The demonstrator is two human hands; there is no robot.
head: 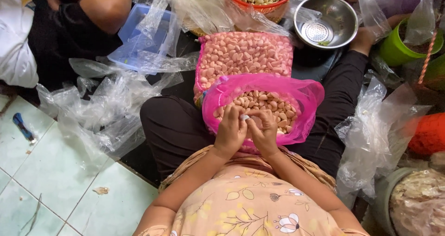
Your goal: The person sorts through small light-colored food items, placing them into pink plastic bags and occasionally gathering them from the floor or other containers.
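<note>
Centre frame: my left hand (230,133) and right hand (265,132), fingers clamped together on one garlic clove (244,118), over the pink bag (303,97); steel bowl (340,16) upper right, clear bags (111,111) left.

Single head-mounted view, looking steeply down from close range over the lap (176,125) toward the floor (60,171) ahead.

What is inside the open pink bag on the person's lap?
The pink bag holds peeled garlic cloves. Both hands, left hand and right hand, cover the near cloves; the bag's bottom is hidden.
</note>
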